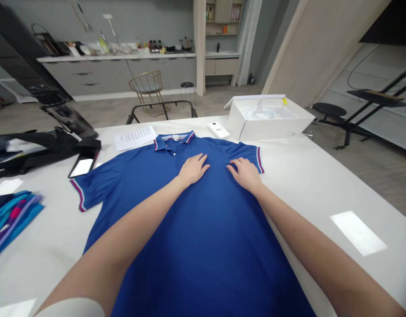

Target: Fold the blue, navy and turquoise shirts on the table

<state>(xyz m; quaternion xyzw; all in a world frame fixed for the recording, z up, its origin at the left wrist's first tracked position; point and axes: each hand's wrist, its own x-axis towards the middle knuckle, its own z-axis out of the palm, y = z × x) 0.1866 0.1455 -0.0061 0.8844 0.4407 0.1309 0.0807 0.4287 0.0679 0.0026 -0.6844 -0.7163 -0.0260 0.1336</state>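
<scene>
A blue polo shirt (196,237) lies spread front side up on the white table (325,185), its collar at the far end and its short sleeves out to the sides. Red and white stripes edge the collar and cuffs. My left hand (191,170) rests on the chest, right of the button placket, with fingers stretched out. Near the right sleeve, my right hand (245,173) lies on the cloth close to the shirt's side edge, fingers apart and slightly bent. Neither hand shows anything gripped. The shirt's lower hem is out of view.
A white open box (269,123) stands at the back right, beside a small white device (219,130). Printed paper (135,138) lies behind the collar. Folded colourful clothes (14,220), a dark framed object (84,164) and a black bag (41,149) occupy the left.
</scene>
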